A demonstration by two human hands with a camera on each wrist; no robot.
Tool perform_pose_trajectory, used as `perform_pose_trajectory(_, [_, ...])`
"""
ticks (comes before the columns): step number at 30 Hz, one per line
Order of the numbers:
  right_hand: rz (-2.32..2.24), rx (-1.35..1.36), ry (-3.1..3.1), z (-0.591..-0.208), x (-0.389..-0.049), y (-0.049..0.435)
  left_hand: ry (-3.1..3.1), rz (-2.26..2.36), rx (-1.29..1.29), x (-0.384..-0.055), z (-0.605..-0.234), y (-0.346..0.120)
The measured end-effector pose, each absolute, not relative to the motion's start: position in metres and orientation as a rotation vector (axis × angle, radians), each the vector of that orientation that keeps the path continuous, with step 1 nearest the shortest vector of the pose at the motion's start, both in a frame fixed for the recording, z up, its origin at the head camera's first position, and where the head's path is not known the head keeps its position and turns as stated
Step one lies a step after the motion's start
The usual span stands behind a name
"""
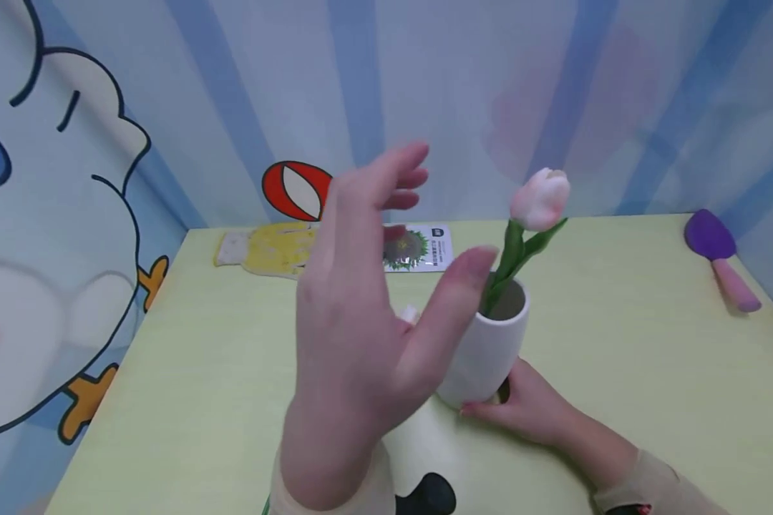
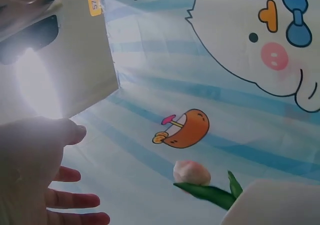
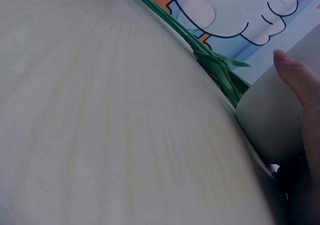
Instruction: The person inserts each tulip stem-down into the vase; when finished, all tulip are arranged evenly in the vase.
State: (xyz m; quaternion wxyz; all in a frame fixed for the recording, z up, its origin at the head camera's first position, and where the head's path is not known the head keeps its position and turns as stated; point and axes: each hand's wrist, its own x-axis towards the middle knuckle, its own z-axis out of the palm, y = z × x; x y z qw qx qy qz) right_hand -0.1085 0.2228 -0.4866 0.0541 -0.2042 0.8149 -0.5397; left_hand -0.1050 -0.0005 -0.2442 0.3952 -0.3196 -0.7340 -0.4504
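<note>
My right hand (image 1: 537, 411) grips a white vase (image 1: 486, 361) low near its base. In the right wrist view the thumb (image 3: 296, 80) lies along the side of the vase (image 3: 267, 122). One pink-and-white tulip (image 1: 541, 199) with green leaves stands in the vase and leans right. My left hand (image 1: 361, 307) is raised in front of the vase, its thumb spread from loosely bent fingers, holding nothing. It covers part of the vase in the head view. A green leafy stem (image 3: 215, 67) lies along the table beside the vase in the right wrist view.
At the back of the pale yellow table (image 1: 187, 357) lie a yellow bottle-shaped piece (image 1: 273, 250) and a printed card (image 1: 434, 247), partly behind my left hand. A purple spatula (image 1: 711, 236) with a pink handle lies far right. A black rounded object (image 1: 434, 493) shows at the front edge.
</note>
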Motion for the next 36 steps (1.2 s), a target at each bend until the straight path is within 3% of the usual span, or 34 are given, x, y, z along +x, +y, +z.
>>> perform_pose_trajectory(11, [-1.64, -0.629, 2.483, -0.486, -0.105, 0.222, -2.241, -0.747, -0.707, -0.107, -0.264, -0.045])
perform_pose_trajectory(27, [-1.641, -0.619, 2.449, -0.489, -0.106, 0.22, -2.789, -0.326, -0.584, -0.117, -0.343, -0.085])
perform_pose_trajectory(36, [-1.644, -0.618, 2.458, -0.486, -0.107, 0.222, -3.051, -0.193, -0.69, -0.124, -0.387, -0.083])
